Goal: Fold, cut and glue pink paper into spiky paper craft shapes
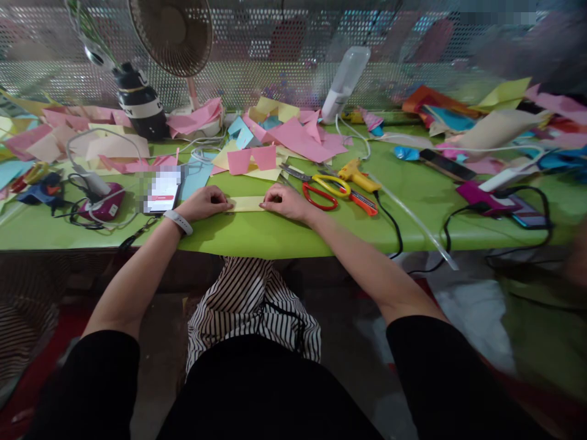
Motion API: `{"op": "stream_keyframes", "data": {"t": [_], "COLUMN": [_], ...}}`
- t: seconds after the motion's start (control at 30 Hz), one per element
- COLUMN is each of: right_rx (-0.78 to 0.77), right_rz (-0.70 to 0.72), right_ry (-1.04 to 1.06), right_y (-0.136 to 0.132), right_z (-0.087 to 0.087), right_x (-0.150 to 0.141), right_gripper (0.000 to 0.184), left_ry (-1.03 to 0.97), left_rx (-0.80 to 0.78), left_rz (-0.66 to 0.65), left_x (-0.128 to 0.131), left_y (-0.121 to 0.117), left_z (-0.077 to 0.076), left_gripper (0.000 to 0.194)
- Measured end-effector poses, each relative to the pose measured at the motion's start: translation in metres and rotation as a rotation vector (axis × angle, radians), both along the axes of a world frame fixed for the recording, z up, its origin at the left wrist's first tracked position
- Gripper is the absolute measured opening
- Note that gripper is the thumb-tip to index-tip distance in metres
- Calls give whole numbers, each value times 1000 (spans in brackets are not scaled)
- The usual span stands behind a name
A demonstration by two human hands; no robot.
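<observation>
A narrow strip of pale yellow paper (246,204) lies flat near the front of the green table (257,238). My left hand (202,203) pinches its left end between thumb and fingers, and a white band circles that wrist. At the strip's right end, my right hand (285,203) closes its fingers on the paper in the same way. Just beyond my right hand are scissors (331,186) with one yellow and one red handle. A phone (161,190) with its screen lit rests left of my left hand.
A yellow glue gun (360,176) and an orange cutter knife (364,201) lie right of the scissors. Pink paper pieces (307,137) are heaped along the back. Behind stand a black bottle (142,104) and a fan (174,30). Power strips and cables occupy both sides.
</observation>
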State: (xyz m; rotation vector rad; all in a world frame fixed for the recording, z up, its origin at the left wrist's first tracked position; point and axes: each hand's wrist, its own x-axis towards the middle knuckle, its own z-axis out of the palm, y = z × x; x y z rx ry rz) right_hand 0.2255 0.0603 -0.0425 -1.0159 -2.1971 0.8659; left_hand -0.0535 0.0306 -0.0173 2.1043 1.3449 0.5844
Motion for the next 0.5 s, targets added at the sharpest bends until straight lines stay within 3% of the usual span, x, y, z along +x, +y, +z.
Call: {"op": "stream_keyframes", "data": {"t": [0.23,0.5], "right_rx": [-18,-64], "right_rz": [20,29], "right_ry": [13,41], "right_y": [0,1], "right_z": [1,1], "right_x": [1,3], "right_gripper": [21,22], "left_ry": [-1,23], "left_rx": [-23,39], "left_rz": [28,-68], "left_x": [-1,-1], "left_y": [0,1], "left_z": [1,0], "left_gripper": [34,26]}}
